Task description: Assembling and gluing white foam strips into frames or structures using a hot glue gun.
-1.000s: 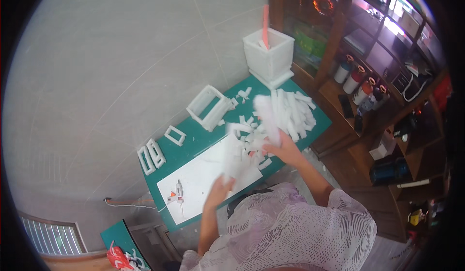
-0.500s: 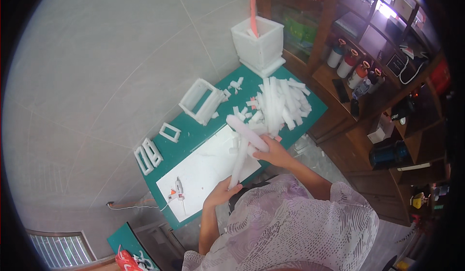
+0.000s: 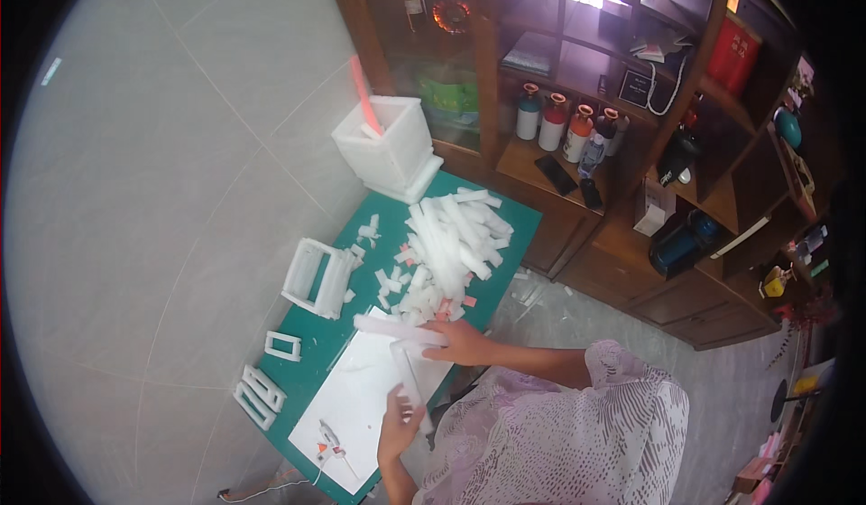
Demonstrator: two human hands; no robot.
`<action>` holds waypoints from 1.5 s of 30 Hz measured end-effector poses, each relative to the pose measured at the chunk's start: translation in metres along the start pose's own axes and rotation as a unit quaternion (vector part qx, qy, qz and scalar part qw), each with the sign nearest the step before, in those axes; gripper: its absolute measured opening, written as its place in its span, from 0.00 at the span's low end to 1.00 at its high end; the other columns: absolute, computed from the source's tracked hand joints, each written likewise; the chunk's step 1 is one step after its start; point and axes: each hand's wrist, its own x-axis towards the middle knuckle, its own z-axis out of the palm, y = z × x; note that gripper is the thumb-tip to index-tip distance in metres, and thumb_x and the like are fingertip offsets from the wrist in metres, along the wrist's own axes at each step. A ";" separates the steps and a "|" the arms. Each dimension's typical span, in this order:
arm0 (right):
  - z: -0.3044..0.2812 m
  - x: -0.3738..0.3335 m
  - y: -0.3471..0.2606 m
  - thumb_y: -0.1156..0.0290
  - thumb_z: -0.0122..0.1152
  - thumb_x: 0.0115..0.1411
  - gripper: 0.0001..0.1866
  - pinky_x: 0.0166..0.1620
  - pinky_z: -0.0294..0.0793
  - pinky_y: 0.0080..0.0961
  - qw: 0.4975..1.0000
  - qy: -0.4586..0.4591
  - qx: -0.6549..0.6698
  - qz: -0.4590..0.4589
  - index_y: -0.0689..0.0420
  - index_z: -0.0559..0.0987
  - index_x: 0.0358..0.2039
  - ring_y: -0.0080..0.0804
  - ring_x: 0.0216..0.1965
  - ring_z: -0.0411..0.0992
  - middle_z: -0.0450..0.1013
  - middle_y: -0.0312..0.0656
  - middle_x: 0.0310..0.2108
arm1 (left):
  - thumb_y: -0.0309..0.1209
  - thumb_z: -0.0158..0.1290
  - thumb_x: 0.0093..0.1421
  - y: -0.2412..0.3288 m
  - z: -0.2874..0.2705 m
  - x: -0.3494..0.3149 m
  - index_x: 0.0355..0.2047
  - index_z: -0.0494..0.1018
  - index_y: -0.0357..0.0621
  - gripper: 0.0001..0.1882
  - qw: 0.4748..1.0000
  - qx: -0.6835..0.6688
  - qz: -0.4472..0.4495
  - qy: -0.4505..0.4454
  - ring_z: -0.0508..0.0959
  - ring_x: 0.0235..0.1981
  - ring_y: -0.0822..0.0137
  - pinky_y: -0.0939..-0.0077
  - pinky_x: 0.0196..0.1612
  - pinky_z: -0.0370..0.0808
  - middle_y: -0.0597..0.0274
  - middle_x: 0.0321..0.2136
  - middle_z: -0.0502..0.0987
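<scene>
My right hand [image 3: 462, 342] is closed around one end of a long white foam strip [image 3: 390, 328], which points left over the table. Below it, a second foam strip [image 3: 406, 371] runs down toward my body, its upper end close to the first strip. My left hand [image 3: 397, 426] has its fingers curled around the lower part of this second strip. Under the hands lies a white board [image 3: 347, 406] on the green table [image 3: 311, 335]. A glue gun [image 3: 332, 442] rests on the board's near left part.
A heap of foam strips [image 3: 456, 234] and small offcuts covers the table's right side. A white foam planter-like box [image 3: 388, 139] holding a red strip stands at the far end. Foam frames [image 3: 316, 277] line the left edge. A wooden cabinet [image 3: 559, 225] with bottles stands right.
My view has swung to the right, showing more of the cabinet. The right hand's strip has turned from a slant to nearly level. Both hands still hold their strips.
</scene>
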 end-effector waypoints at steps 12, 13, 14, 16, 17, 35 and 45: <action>0.019 -0.007 -0.025 0.64 0.61 0.51 0.21 0.36 0.72 0.30 0.993 -0.040 0.109 -0.015 0.59 0.72 0.45 0.39 0.33 0.75 0.74 0.49 0.33 | 0.20 0.43 0.54 0.069 0.005 0.044 0.40 0.67 0.32 0.12 0.962 0.066 0.187 0.186 0.71 0.37 0.45 0.63 0.41 0.68 0.43 0.35 0.70; 0.017 -0.005 -0.022 0.64 0.61 0.51 0.21 0.36 0.72 0.29 0.996 -0.034 0.083 -0.019 0.59 0.73 0.44 0.39 0.32 0.75 0.75 0.49 0.33 | 0.20 0.43 0.54 0.069 0.005 0.044 0.40 0.67 0.32 0.12 0.962 0.066 0.187 0.186 0.71 0.37 0.45 0.63 0.41 0.68 0.43 0.35 0.70; 0.015 -0.005 -0.019 0.64 0.62 0.50 0.21 0.36 0.71 0.29 0.998 -0.029 0.058 -0.024 0.60 0.74 0.43 0.39 0.31 0.75 0.75 0.49 0.32 | 0.20 0.43 0.54 0.069 0.004 0.044 0.40 0.67 0.32 0.12 0.958 0.104 0.200 0.177 0.71 0.35 0.43 0.61 0.38 0.68 0.42 0.33 0.70; 0.015 -0.004 -0.017 0.64 0.62 0.49 0.20 0.35 0.71 0.28 0.998 -0.020 0.052 -0.027 0.60 0.75 0.41 0.39 0.31 0.75 0.75 0.49 0.31 | 0.19 0.43 0.54 0.069 0.005 0.044 0.39 0.66 0.33 0.11 0.952 0.142 0.213 0.168 0.70 0.34 0.42 0.59 0.36 0.68 0.41 0.32 0.69; 0.015 -0.004 -0.016 0.64 0.62 0.49 0.19 0.35 0.71 0.28 0.998 -0.011 0.046 -0.030 0.59 0.75 0.40 0.39 0.30 0.75 0.75 0.49 0.30 | 0.19 0.43 0.54 0.068 0.006 0.045 0.38 0.66 0.33 0.11 0.951 0.156 0.211 0.166 0.70 0.33 0.41 0.57 0.34 0.67 0.41 0.32 0.69; 0.004 0.001 -0.011 0.64 0.63 0.47 0.14 0.30 0.69 0.28 0.993 -0.118 0.030 0.008 0.59 0.77 0.32 0.38 0.24 0.73 0.73 0.47 0.23 | 0.27 0.49 0.52 0.046 0.003 0.034 0.40 0.71 0.42 0.13 0.952 0.224 0.160 0.136 0.75 0.28 0.44 0.56 0.31 0.72 0.44 0.31 0.75; -0.027 0.028 0.016 0.64 0.61 0.48 0.15 0.32 0.69 0.30 0.993 0.074 -0.083 -0.045 0.59 0.76 0.34 0.39 0.26 0.72 0.73 0.48 0.24 | 0.32 0.42 0.61 0.003 -0.026 0.024 0.20 0.68 0.36 0.16 0.932 0.164 0.014 0.323 0.71 0.22 0.46 0.61 0.27 0.67 0.46 0.19 0.70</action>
